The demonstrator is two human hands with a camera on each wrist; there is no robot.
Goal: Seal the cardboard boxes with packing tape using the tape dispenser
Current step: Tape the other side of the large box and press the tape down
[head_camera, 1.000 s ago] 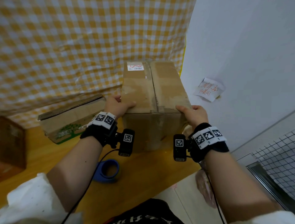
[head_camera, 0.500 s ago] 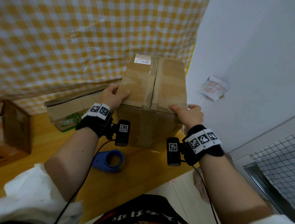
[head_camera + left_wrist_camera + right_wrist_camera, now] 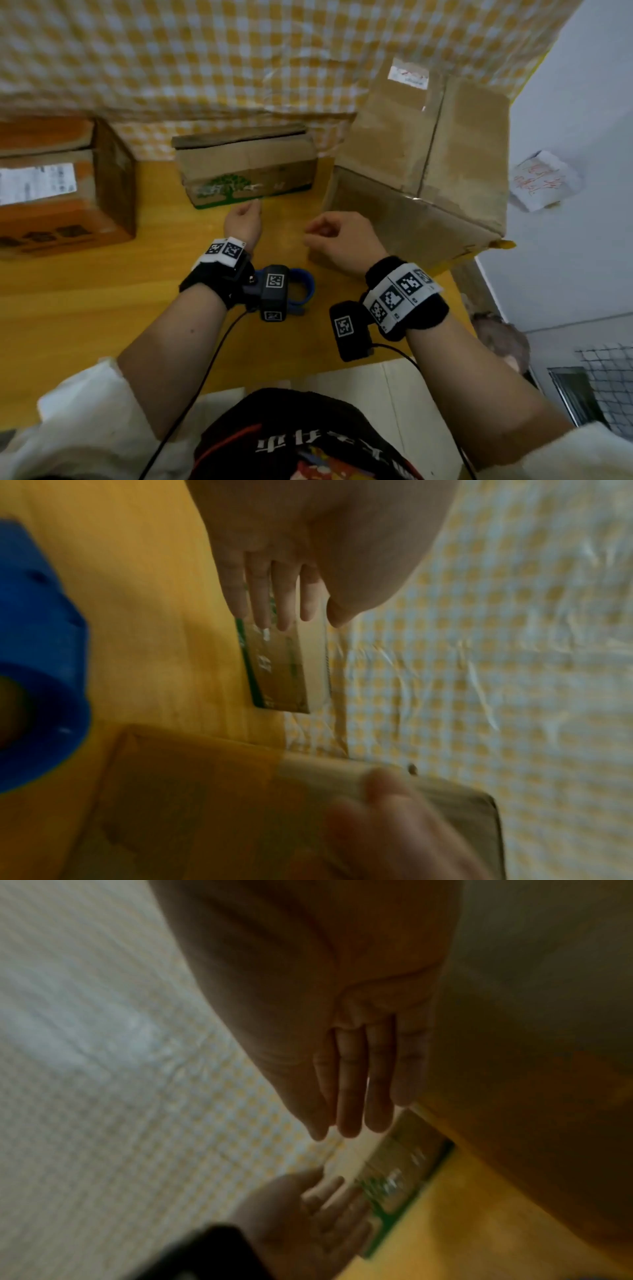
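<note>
Both empty, fingers relaxed: left hand (image 3: pixel 242 222) nearer tree-printed box (image 3: pixel 246 171) — long axis crosswise (dead ahead); right hand (image 3: pixel 337 236) beside tall box (image 3: pixel 421 164).

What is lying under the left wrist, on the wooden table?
A blue tape dispenser lies on the table beneath the left wrist. The wrist camera covers its middle; only its rounded blue ring shows. The left hand is empty.

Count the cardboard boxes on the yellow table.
3. A large plain brown cardboard box at right, a low tree-printed cardboard box at centre back, an orange cardboard box at left. Others may sit outside the view.
</note>
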